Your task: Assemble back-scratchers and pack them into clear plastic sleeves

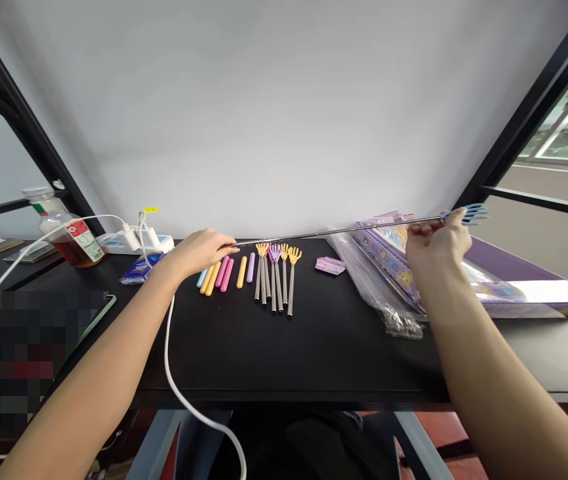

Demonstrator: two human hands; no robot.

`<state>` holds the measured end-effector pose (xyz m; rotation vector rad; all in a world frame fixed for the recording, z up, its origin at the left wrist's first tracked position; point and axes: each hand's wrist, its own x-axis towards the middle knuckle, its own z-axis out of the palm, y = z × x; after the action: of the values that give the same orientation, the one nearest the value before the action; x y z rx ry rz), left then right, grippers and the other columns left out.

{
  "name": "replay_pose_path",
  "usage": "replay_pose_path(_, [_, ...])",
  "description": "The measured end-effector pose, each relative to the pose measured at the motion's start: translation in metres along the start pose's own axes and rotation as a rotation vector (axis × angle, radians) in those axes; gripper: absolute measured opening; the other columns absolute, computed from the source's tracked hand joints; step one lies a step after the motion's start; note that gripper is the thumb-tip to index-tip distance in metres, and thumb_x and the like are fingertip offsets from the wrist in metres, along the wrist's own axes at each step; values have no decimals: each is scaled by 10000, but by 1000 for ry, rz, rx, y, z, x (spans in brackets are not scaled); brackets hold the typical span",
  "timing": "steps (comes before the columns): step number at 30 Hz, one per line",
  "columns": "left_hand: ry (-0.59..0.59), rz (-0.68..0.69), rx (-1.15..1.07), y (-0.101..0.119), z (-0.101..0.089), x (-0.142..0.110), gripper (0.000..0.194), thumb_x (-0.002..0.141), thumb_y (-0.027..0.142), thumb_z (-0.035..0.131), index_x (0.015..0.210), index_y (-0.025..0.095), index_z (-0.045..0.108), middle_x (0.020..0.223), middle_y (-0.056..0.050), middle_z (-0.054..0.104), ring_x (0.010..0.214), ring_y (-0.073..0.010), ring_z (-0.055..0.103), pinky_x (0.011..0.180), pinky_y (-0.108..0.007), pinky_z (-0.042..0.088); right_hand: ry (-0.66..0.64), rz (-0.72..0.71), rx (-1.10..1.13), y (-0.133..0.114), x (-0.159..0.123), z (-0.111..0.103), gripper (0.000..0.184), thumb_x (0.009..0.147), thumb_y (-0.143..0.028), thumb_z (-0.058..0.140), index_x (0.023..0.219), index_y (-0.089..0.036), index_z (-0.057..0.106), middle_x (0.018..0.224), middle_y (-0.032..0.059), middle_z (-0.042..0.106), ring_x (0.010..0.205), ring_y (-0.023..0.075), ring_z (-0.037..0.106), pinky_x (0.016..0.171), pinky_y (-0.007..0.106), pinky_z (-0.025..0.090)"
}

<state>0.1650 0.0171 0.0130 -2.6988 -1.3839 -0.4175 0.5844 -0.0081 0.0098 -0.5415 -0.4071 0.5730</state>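
A telescopic back scratcher (pixel 314 234) is stretched out long between my two hands, above the black desk. My left hand (pixel 205 250) pinches the thin end of its metal rod. At the other end, my right hand (pixel 439 237) grips it just below the blue claw-shaped head. Below the rod lie several collapsed back scratchers (pixel 278 280) with yellow and purple heads, side by side. Left of them rest several coloured handle sleeves (pixel 224 273) in blue, yellow, pink and lilac.
A small purple card (pixel 330 265) lies right of the scratchers. Clear plastic bags (pixel 364 280) and a purple box (pixel 504 267) fill the right side. On the left are a bottle (pixel 77 237), a power strip (pixel 164 243), a blue packet (pixel 140 268) and a white cable (pixel 168 347).
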Motion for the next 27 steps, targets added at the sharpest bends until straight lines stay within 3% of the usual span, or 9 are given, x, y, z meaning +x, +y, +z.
replay_pose_path(3, [131, 115, -63, 8, 5, 2, 364, 1007, 440, 461, 961, 241, 763, 750, -42, 721, 642, -178, 629, 616, -277, 401, 0, 17, -5, 3, -16, 11, 414, 1035, -183, 517, 631, -205, 431, 513, -78, 381, 399, 51, 320, 373, 153, 349])
replay_pose_path(7, [295, 162, -57, 37, 12, 5, 371, 1034, 435, 433, 1013, 232, 743, 784, -36, 725, 679, -170, 642, 621, -270, 406, -409, 116, -169, 17, -55, 27, 361, 831, -302, 823, 645, -194, 533, 507, -80, 442, 414, 50, 377, 420, 190, 417])
replay_pose_path(11, [316, 157, -60, 63, 15, 4, 359, 1050, 401, 416, 1022, 233, 731, 806, -26, 723, 670, -159, 627, 618, -271, 395, -721, 165, -314, 34, -92, 31, 439, 661, -438, 928, 628, -176, 577, 532, -45, 515, 446, 72, 470, 422, 218, 410])
replay_pose_path(14, [265, 147, -74, 62, 13, 3, 340, 1042, 435, 440, 1066, 239, 716, 800, -15, 713, 674, -159, 618, 630, -272, 394, -735, 180, -338, 40, -99, 32, 439, 673, -457, 915, 633, -173, 583, 556, -32, 540, 458, 73, 488, 425, 220, 405])
replay_pose_path(17, [164, 93, -33, 50, 7, 2, 329, 1026, 485, 460, 1173, 268, 658, 696, 13, 657, 616, -164, 590, 595, -268, 363, -549, 147, -242, 38, -87, 32, 434, 671, -425, 921, 633, -183, 562, 533, -58, 506, 450, 56, 456, 426, 197, 408])
replay_pose_path(20, [133, 75, 30, 44, 5, 2, 316, 1051, 444, 397, 1049, 244, 641, 624, 12, 598, 552, -168, 549, 551, -279, 310, -449, 138, -192, 36, -80, 30, 449, 661, -420, 927, 639, -192, 541, 514, -79, 471, 444, 52, 446, 425, 186, 409])
replay_pose_path(24, [207, 144, 62, 54, 14, 5, 344, 1064, 439, 375, 992, 216, 627, 669, -12, 644, 556, -168, 571, 541, -280, 299, -758, 187, -407, 43, -100, 27, 468, 696, -521, 881, 622, -186, 564, 515, -40, 539, 415, 79, 488, 409, 223, 398])
replay_pose_path(27, [219, 155, 57, 62, 19, 5, 354, 1067, 441, 373, 1015, 211, 638, 693, -12, 675, 532, -156, 570, 526, -273, 302, -894, 160, -499, 49, -116, 26, 438, 778, -531, 818, 657, -182, 583, 537, -34, 555, 410, 89, 517, 415, 233, 371])
